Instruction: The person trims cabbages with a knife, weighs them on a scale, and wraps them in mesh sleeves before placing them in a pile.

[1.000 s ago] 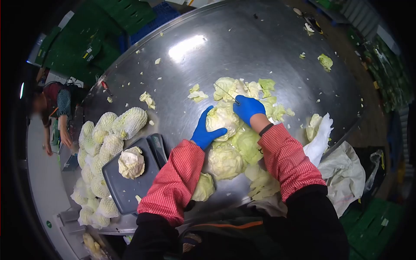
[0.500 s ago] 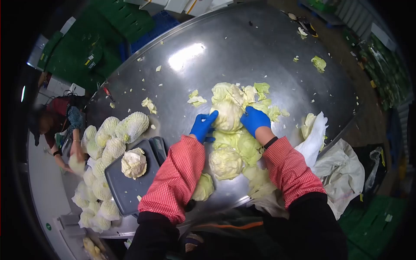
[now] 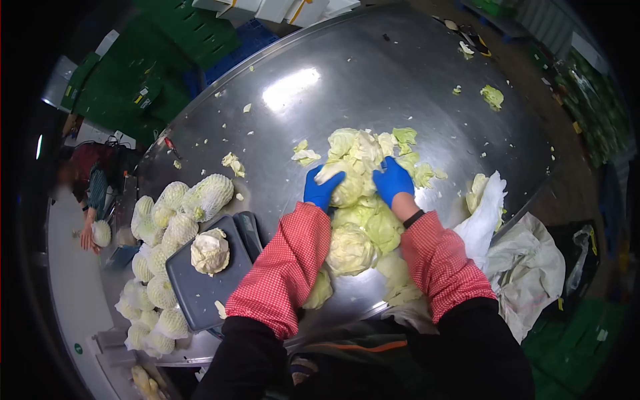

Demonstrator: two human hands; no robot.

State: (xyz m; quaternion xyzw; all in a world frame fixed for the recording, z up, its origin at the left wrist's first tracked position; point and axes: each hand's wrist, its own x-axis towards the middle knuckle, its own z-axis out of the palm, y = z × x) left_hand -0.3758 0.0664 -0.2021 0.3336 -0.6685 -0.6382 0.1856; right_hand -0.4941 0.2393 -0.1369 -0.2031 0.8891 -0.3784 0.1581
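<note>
Both my hands wear blue gloves and grip a pale cabbage (image 3: 349, 189) on the metal table. My left hand (image 3: 323, 187) wraps its left side, with a loose-edged leaf under the thumb. On the far right side of the same head, my right hand (image 3: 393, 181) has its fingers curled against it, the fingertips partly hidden. Torn leaves (image 3: 365, 150) lie just beyond the cabbage. Nearer me, a second cabbage (image 3: 351, 249) rests beside spread green leaves (image 3: 381, 228).
At left, a grey tray (image 3: 193, 297) holds one trimmed cabbage (image 3: 210, 252). Several net-wrapped cabbages (image 3: 180, 229) are piled beside it. A white cloth or bag (image 3: 481, 217) lies at the right edge near a sack (image 3: 527, 267). A co-worker's hand (image 3: 87, 237) is at far left.
My left hand has come further over the cabbage's top left, and a leaf edge now lifts there. My right hand has shifted slightly. The co-worker's arm has moved with a wrapped cabbage.
</note>
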